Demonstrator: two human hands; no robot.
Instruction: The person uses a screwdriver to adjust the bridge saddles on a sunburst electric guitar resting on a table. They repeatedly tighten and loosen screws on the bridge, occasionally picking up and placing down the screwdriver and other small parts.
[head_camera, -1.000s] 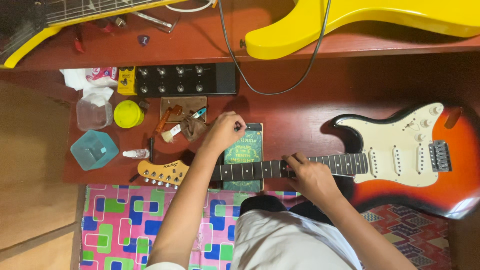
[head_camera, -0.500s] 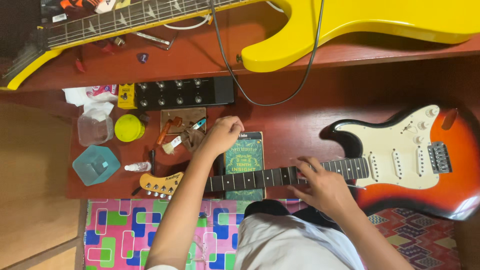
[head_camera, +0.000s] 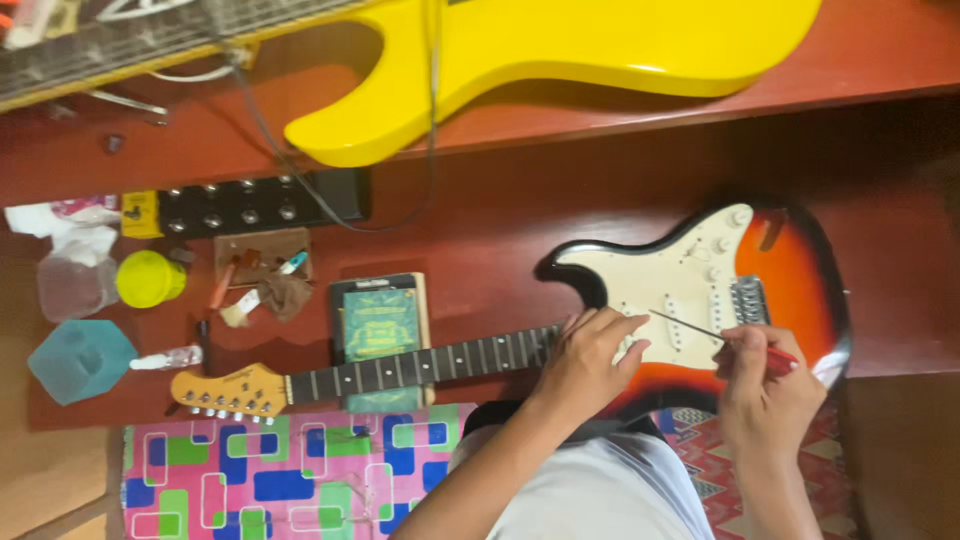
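A sunburst electric guitar with a white pickguard lies flat on the red-brown table, its headstock to the left. My left hand rests on the strings where the neck meets the body, fingers spread. My right hand is at the body's near edge and grips a red-handled screwdriver. Its thin shaft points left, over the pickguard near the pickups.
A yellow guitar lies on the upper shelf, with a cable hanging down. Left of the neck are a green box, a black pedal unit, a yellow lid, a clear jar, a teal container and small tools. A patterned cloth covers the near side.
My left hand left the spot by the green box and moved right to the neck joint. My right hand moved from the neck to the body and now holds the screwdriver.
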